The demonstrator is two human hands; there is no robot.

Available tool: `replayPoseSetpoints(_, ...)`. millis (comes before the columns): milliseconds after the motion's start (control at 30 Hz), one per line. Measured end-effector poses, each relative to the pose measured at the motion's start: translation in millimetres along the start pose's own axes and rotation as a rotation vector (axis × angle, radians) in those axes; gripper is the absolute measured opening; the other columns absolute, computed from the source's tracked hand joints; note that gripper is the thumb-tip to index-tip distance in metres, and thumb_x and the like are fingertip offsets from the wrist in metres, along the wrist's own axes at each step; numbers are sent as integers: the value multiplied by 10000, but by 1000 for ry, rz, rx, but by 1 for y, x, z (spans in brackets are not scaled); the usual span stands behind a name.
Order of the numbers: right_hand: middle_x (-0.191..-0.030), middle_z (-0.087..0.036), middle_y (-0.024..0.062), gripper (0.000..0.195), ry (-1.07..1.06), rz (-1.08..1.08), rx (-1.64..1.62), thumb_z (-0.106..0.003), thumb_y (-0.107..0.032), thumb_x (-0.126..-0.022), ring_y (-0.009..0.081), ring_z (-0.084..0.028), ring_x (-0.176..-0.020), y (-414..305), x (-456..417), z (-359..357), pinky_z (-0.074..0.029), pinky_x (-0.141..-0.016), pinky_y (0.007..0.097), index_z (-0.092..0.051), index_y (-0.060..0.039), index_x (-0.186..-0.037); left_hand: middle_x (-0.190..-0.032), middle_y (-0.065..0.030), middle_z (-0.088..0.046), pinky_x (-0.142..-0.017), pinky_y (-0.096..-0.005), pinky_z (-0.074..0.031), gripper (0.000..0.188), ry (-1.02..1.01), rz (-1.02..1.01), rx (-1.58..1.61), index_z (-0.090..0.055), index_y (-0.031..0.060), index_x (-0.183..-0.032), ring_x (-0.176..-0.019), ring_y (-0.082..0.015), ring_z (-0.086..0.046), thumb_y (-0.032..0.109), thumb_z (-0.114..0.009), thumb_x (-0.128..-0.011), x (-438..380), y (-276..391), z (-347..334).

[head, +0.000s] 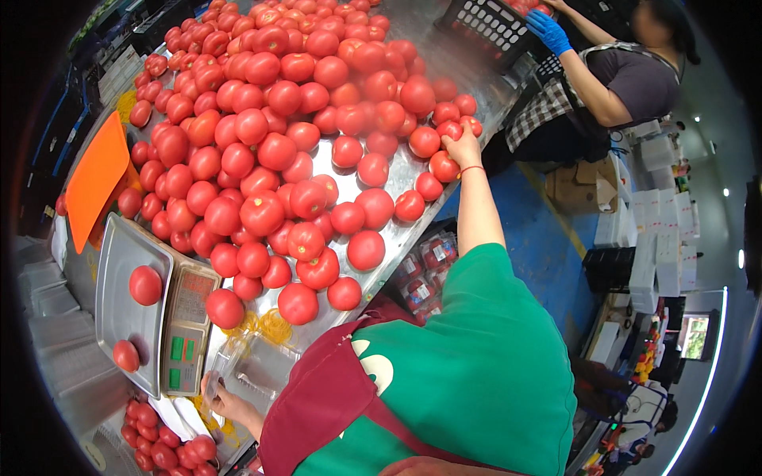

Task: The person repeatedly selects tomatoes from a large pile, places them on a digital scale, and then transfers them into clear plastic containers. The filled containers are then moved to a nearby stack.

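Note:
A large heap of red tomatoes (262, 149) covers much of the metal table. At the table's right side my right hand (463, 146) touches tomatoes at the heap's edge; whether it grips one is hidden by the hand itself. My left hand (229, 403), at the lower left, holds the edge of a clear plastic clamshell container (256, 363), which has no tomatoes visible in it. Beside it stands a weighing scale (186, 333) with two tomatoes, one (145, 285) higher and one (126, 356) lower on its metal pan (110, 309). Yellow rubber bands (271, 326) lie by the container.
An orange plastic scoop or board (98, 178) stands beyond the scale. Stacked clear containers (65, 345) are at the left, bagged or heaped tomatoes (161, 446) below. Packed tomatoes (422, 273) sit under the table edge. A co-worker in a blue glove (547, 31) reaches into a black crate (488, 30).

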State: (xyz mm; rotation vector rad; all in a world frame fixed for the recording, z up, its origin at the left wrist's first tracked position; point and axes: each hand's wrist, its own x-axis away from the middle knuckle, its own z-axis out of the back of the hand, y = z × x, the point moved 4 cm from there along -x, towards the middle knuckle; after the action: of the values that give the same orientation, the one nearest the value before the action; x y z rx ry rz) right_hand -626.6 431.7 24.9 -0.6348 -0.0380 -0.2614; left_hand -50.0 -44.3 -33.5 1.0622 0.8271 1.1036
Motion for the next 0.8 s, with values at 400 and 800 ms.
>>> replayPoseSetpoints(400,-941,-648,190,401,24,643,548,-698,-202,-635,370,-619,-897,-60,26,-57,-503,-789,452,-616,-65,-1004,-1039,-86,-621,-866,-299,-486,161,30,-139,137,-597,1,-1052,-964,-175,-595,1,-509,-918,-3,-3,1)
replayPoseSetpoints(800,-1108,-564,169,550,-436,1857,-441,-770,-108,-607,346,-554,-1023,-359,409,-137,-452,-898,417,-545,-41,-1105,-982,-97,-621,-838,-284,-485,154,28,-320,131,-615,-17,-997,-920,-188,-605,-37,-525,-873,-10,32,-2)
